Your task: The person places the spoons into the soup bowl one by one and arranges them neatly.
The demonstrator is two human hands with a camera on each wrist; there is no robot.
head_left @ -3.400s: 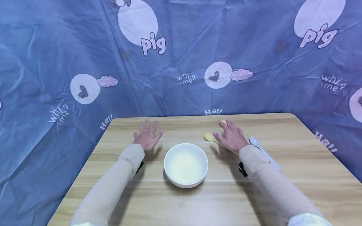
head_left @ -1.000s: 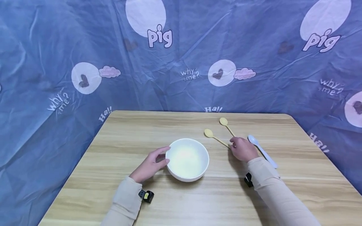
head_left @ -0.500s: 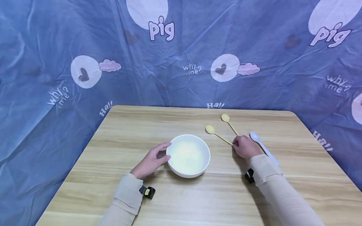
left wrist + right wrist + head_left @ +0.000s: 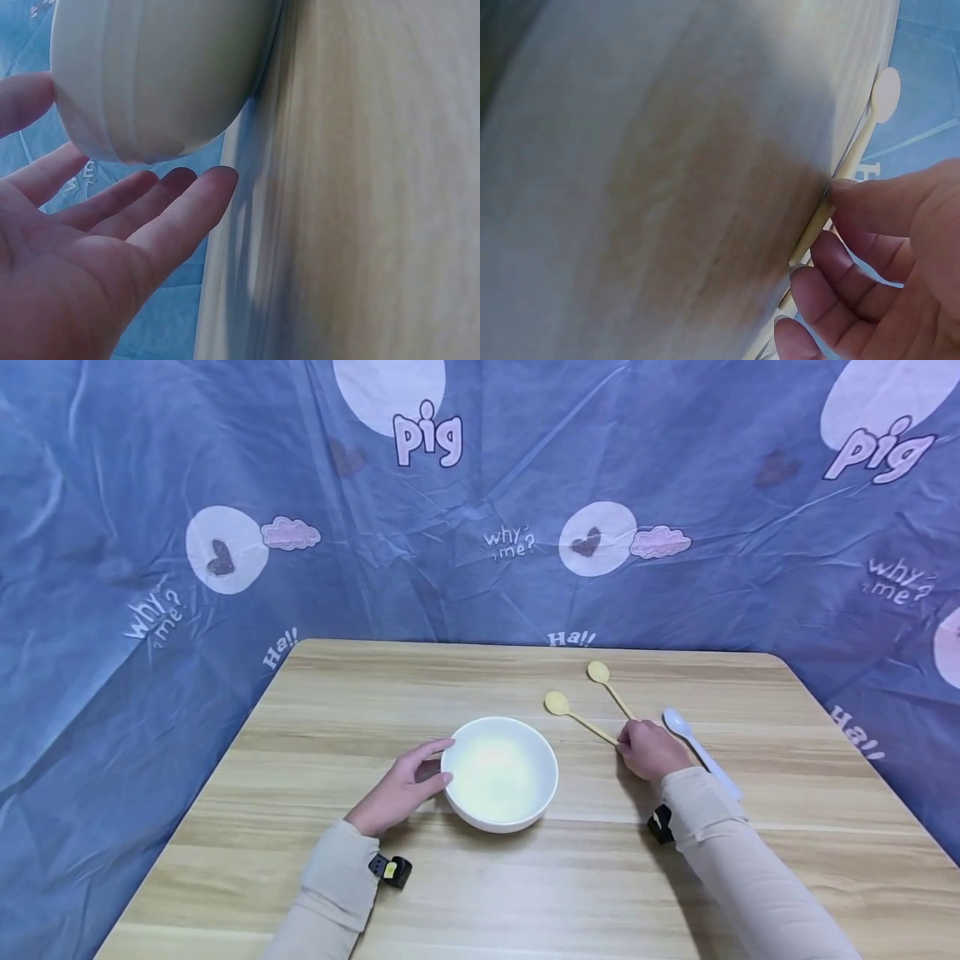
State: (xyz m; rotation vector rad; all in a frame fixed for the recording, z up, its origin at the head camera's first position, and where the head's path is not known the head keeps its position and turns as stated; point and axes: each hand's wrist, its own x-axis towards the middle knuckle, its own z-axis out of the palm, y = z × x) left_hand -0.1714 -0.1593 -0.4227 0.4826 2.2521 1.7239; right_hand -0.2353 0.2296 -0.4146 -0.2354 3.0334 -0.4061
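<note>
A white bowl (image 4: 498,775) stands upright on the table. My left hand (image 4: 403,792) is at its left side, thumb and fingertips at the wall and the fingers loosely extended; the left wrist view shows the bowl's side (image 4: 161,71) from close by. My right hand (image 4: 652,750) pinches the handle of the nearer yellow spoon (image 4: 592,728) between thumb and fingers. That spoon (image 4: 855,146) still lies along the tabletop in the right wrist view. A second yellow spoon (image 4: 617,697) lies behind it, its handle end hidden by my right hand.
A pale blue spoon (image 4: 703,756) lies right of my right hand, partly behind the sleeve. The wooden table (image 4: 375,693) has its far edge against a blue printed cloth (image 4: 480,510).
From above the table, my left hand has come down to the bowl's left side. My right hand has drawn nearer and closed on the nearer yellow spoon's handle. Over the last half second almost nothing moves.
</note>
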